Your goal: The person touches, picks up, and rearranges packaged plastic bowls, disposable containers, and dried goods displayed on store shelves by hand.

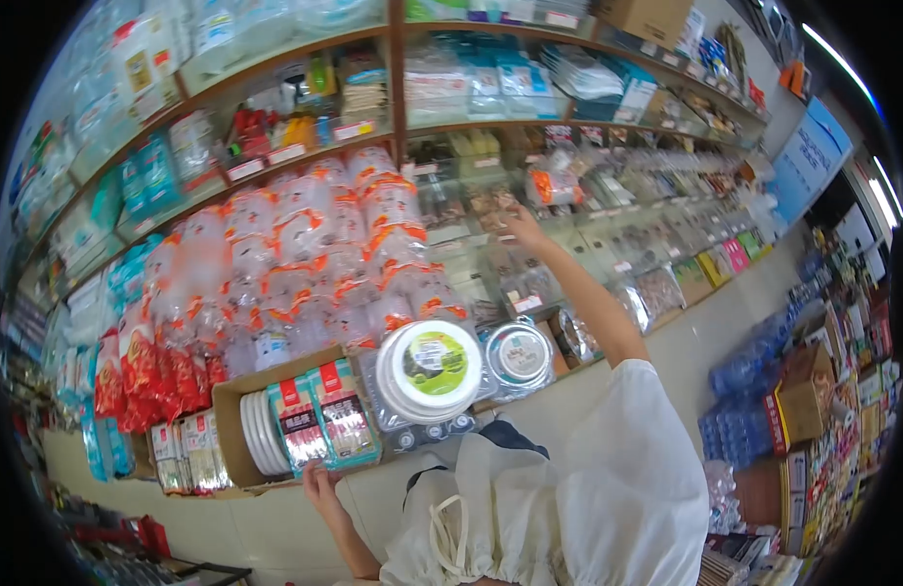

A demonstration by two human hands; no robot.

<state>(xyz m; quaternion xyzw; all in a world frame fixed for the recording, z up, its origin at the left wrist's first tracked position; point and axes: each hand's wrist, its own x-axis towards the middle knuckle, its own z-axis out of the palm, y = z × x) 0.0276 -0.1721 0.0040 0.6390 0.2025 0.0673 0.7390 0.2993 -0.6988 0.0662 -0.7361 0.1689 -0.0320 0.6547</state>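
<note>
My right hand (pixel 520 227) reaches out over a shelf bin of small brown packaged items (pixel 490 203); its fingers are bent at the bin, and whether they grip anything is too small to tell. Low at the left, my left hand (pixel 320 481) is at the bottom edge of the teal and white packets (pixel 300 420) standing in a cardboard box (pixel 231 430). Its fingertips touch or nearly touch the packets, and their grip is unclear. Between my hands sit a stack of white round plates (pixel 434 363) and a wrapped round pack (pixel 519 354).
Bags of clear cups with orange trim (pixel 300 234) fill the left shelves, with red bags (pixel 139 361) below. Glass-divided bins (pixel 608 215) run to the right. Blue bottle packs (pixel 739 430) and a cardboard carton (pixel 805 391) stand on the floor at right.
</note>
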